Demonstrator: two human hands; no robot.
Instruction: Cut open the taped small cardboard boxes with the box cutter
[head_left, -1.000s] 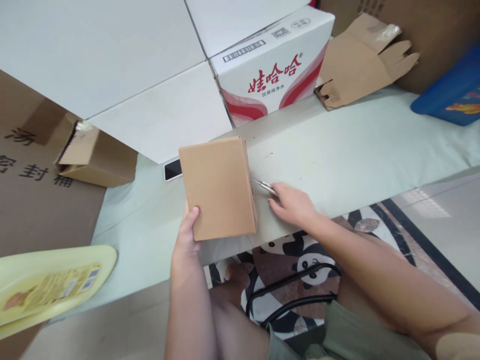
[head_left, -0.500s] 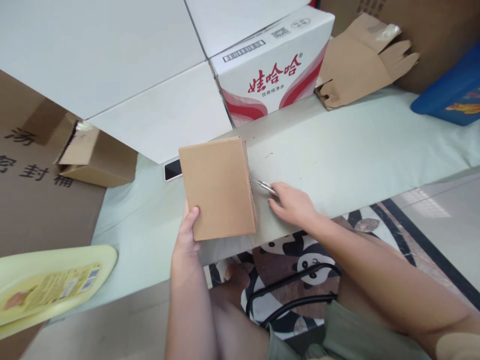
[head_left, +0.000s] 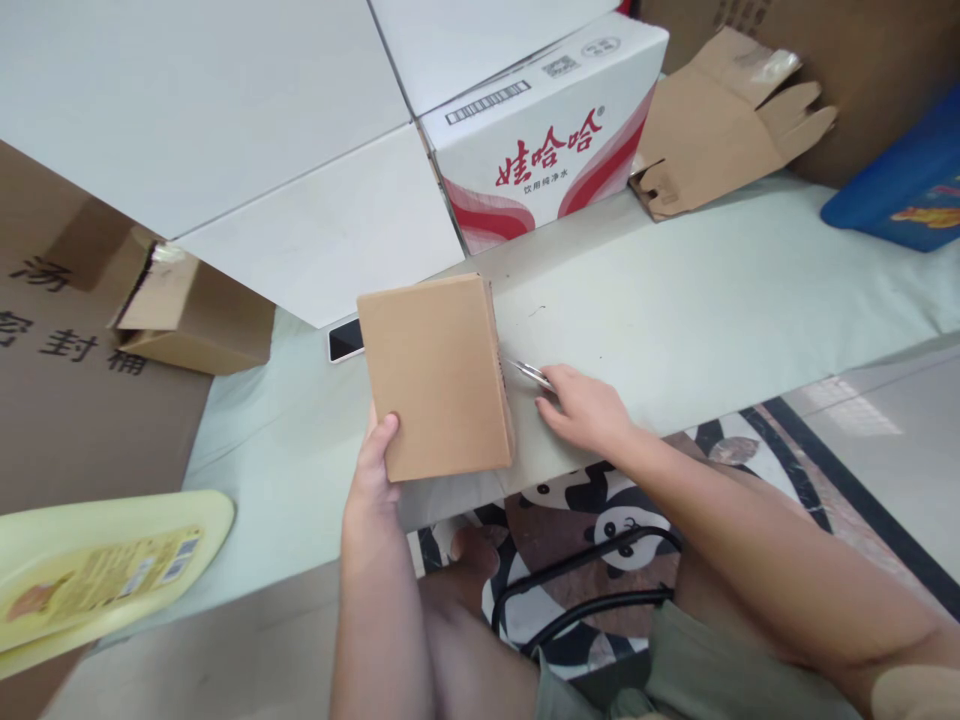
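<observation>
A small brown cardboard box (head_left: 436,375) stands on the pale table (head_left: 675,300) near its front edge. My left hand (head_left: 375,460) grips the box at its near left corner, thumb on top. My right hand (head_left: 581,405) rests on the table just right of the box, fingers closed on a thin shiny metal tool (head_left: 527,372) whose tip touches the box's right side. I cannot make out what kind of tool it is.
A phone (head_left: 345,340) lies half hidden behind the box. A white carton with red print (head_left: 544,130) stands behind, a flattened brown box (head_left: 720,115) to its right, a blue item (head_left: 900,185) far right. A small open brown box (head_left: 191,310) and a yellow tray (head_left: 97,565) lie left.
</observation>
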